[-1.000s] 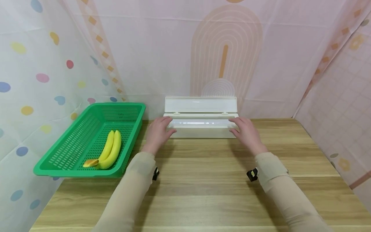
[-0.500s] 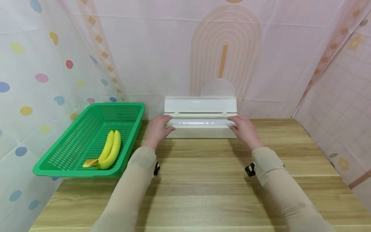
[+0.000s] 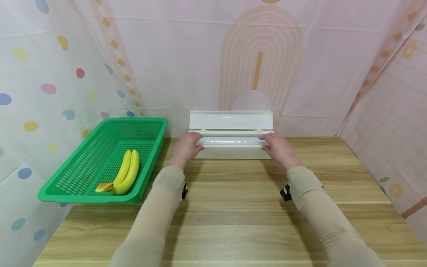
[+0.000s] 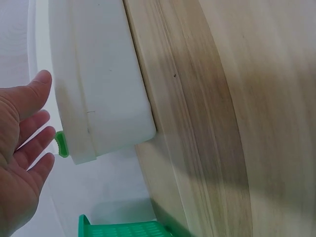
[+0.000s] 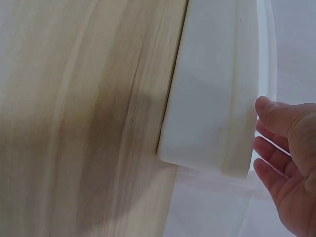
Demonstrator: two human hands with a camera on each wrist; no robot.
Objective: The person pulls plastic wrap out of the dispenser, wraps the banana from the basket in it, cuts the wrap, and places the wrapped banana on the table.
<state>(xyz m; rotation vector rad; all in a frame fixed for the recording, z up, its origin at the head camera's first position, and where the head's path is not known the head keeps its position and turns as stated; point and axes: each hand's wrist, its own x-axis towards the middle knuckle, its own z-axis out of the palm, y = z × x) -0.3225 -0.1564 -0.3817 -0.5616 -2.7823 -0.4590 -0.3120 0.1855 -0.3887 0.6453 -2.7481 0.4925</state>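
Note:
A long white cling film dispenser box stands at the table's far edge, its lid raised at the back. Inside lies a shiny whitish roll. My left hand is over the box's left end, thumb apart from the slightly bent fingers, fingertips right at the roll's end. At the right end my right hand mirrors it. In the left wrist view a small green slider shows on the box's end, near the fingers. The right wrist view has the thumb right at the box's upper edge.
To the left stands a green perforated basket holding yellow bananas and a small brown-and-yellow piece. The wood-grain table runs up to a patterned curtain behind, with more fabric at both sides.
Both hands have moved slightly inward along the box, closer to the roll's ends. The box, its raised lid and the basket stay where they were.

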